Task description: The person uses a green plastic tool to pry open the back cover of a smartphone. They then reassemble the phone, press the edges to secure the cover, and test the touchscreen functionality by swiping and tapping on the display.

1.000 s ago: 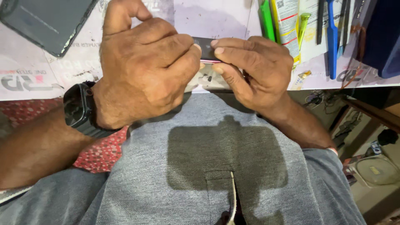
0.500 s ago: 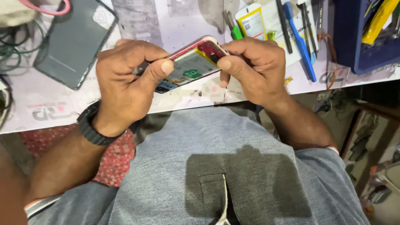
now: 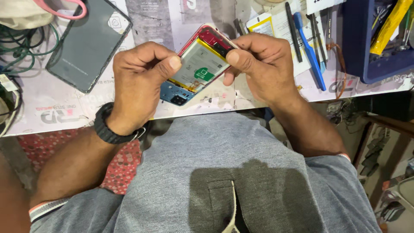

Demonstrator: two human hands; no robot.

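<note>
Both hands hold an opened smartphone [image 3: 197,67] with a red frame, its back off so the white battery and blue board show. My left hand [image 3: 140,80] grips its lower left side, thumb resting on the battery's edge. My right hand [image 3: 261,64] pinches the upper right end, thumb pressed on the dark part near the top. The phone is tilted above the white worktable's [image 3: 69,110] front edge. A black watch sits on my left wrist.
A dark grey phone back cover [image 3: 88,43] lies at the left on the table, beside green cables [image 3: 19,47]. A blue pry tool [image 3: 309,49] and black tools lie at the right, next to a blue tray [image 3: 375,43] of tools. A yellow-edged packet [image 3: 260,25] lies behind the phone.
The phone has turned from edge-on to showing its open inside. The hands have shifted slightly right and my right thumb has moved onto the phone's top end.
</note>
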